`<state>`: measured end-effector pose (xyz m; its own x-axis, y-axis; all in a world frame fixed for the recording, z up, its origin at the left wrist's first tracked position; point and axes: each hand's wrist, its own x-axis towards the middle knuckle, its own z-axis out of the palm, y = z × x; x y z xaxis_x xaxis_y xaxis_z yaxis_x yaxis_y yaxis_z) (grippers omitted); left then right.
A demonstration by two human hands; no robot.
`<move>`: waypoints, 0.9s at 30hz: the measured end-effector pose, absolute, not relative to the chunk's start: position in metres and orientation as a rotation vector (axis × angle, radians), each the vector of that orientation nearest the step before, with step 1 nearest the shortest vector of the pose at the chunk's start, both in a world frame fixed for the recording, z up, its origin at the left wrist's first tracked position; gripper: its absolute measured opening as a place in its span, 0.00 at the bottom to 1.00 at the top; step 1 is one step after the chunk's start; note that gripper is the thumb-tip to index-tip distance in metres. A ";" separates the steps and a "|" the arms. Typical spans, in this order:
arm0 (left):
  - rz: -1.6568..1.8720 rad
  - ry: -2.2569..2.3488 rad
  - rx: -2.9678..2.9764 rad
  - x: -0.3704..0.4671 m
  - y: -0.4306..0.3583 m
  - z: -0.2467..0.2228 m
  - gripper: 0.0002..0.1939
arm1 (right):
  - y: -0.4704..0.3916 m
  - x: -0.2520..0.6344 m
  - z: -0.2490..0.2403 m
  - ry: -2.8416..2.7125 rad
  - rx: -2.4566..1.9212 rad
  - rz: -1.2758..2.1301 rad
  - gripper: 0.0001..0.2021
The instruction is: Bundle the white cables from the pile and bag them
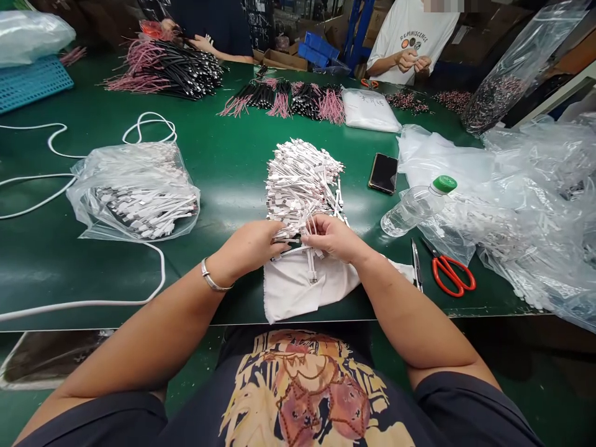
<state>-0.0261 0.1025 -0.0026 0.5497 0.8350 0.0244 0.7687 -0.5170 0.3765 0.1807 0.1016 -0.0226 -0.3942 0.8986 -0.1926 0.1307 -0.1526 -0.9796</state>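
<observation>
A heap of short white cables [302, 171] with metal-tipped plugs lies on the green table in front of me. At the heap's near left edge is my left hand [255, 247], its fingers curled around cable ends. My right hand [336, 239] pinches a white cable [311, 264] at the near right edge; one plug of it hangs down over the cloth. Under both hands a white cloth [291, 285] is spread along the table's front edge. The fingertips are partly hidden among the cables.
Left stands a clear bag of white cables [149, 186] beside a loose white cord [93, 304]. Right are a phone [383, 173], a bottle [410, 211], red-handled scissors [451, 276], tweezers [416, 264] and plastic bags [526, 205]. Black-and-pink cable bundles [186, 71] and two people are across the table.
</observation>
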 end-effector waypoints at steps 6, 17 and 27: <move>0.333 1.363 2.426 -0.026 0.106 -0.006 0.12 | 0.100 0.182 -0.023 -1.512 -1.222 1.588 0.12; 0.650 1.419 2.328 -0.029 0.103 0.008 0.15 | 0.096 0.188 -0.019 -1.435 -1.150 1.581 0.14; 0.892 1.399 2.225 -0.020 0.089 0.008 0.13 | 0.093 0.185 -0.019 -1.458 -1.027 1.662 0.13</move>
<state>-0.0201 0.0893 0.0080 0.3090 0.8965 0.3175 0.6663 -0.4423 0.6003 0.1854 0.0927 -0.0191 -0.4497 0.8852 -0.1188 0.0026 -0.1317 -0.9913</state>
